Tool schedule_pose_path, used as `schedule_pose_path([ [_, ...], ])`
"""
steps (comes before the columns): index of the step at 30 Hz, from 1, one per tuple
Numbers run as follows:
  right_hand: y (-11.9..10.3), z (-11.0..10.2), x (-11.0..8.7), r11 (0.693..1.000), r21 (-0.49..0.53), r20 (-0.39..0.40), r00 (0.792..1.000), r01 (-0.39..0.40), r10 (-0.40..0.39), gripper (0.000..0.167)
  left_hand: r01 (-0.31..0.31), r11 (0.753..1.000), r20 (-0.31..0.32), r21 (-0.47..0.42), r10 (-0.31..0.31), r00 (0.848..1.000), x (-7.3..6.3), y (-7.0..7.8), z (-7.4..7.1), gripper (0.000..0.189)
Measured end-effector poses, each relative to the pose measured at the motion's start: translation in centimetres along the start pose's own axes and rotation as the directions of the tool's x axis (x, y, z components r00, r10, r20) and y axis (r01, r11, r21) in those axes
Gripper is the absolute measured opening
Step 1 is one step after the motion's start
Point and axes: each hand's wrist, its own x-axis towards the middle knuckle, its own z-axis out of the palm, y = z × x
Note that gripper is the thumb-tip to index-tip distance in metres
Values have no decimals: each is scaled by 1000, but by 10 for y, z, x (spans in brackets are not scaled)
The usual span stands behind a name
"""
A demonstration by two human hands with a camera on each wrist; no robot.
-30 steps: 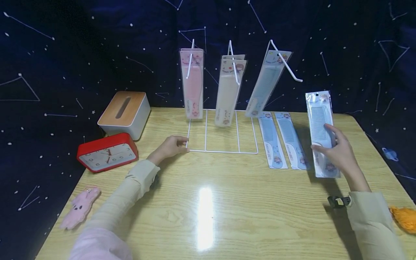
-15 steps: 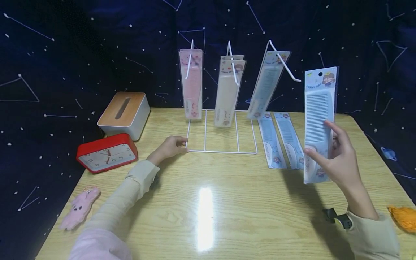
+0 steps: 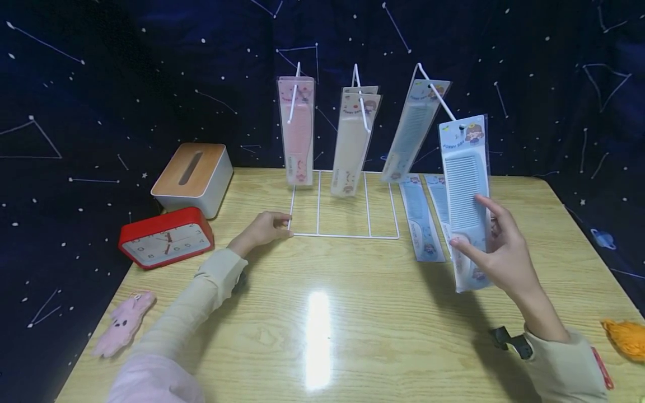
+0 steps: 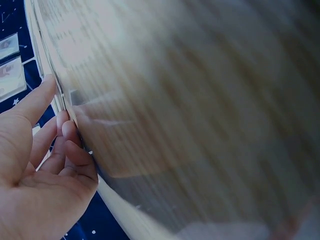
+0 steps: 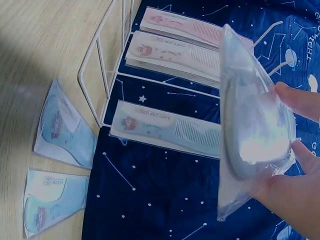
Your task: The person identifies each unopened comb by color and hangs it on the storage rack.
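My right hand point(image 3: 504, 254) grips a packaged blue comb point(image 3: 466, 190) by its lower half, thumb in front and fingers behind. Its punched hole lies right at the tip of the right hook of a white wire display rack point(image 3: 347, 236). My left hand point(image 3: 262, 228) pinches the left side of the rack's base. A packaged pink comb point(image 3: 300, 131), a packaged cream comb point(image 3: 354, 145) and another blue comb point(image 3: 414, 131) hang from the hooks, with further packs behind the pink and cream ones. In the right wrist view the held pack point(image 5: 255, 125) shows edge-on, glaring.
Two packaged blue combs lie right of the rack, a nearer one point(image 3: 422, 224) and one partly hidden point(image 3: 437, 196). At left stand a tissue box point(image 3: 194, 173) and a red clock point(image 3: 166, 238). A pink plush point(image 3: 126, 324) and orange yarn point(image 3: 627, 338) lie near the sides.
My right hand has lifted the packaged blue comb off the right of the table and carried it left to the right hook's tip. My left hand stays on the rack.
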Motion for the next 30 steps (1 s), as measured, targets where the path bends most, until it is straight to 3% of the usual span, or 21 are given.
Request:
schedule_pose_path([
  [7, 10, 9, 20, 997, 69, 51, 998, -29, 25, 82, 2, 1000, -6, -8, -2, 1000, -1, 1, -1, 54],
  [16, 39, 26, 71, 985, 163, 137, 990, -52, 29, 70, -6, 1000, -14, 2, 6, 1000, -2, 0, 0, 53],
  [23, 50, 34, 110, 991, 77, 177, 980, -105, 90, 65, -1, 1000, -10, 13, 2, 1000, -1, 1, 1, 53],
  [30, 54, 39, 134, 985, 73, 197, 970, -157, 140, 66, -29, 999, -18, 26, 30, 999, 0, 1, 1, 52],
])
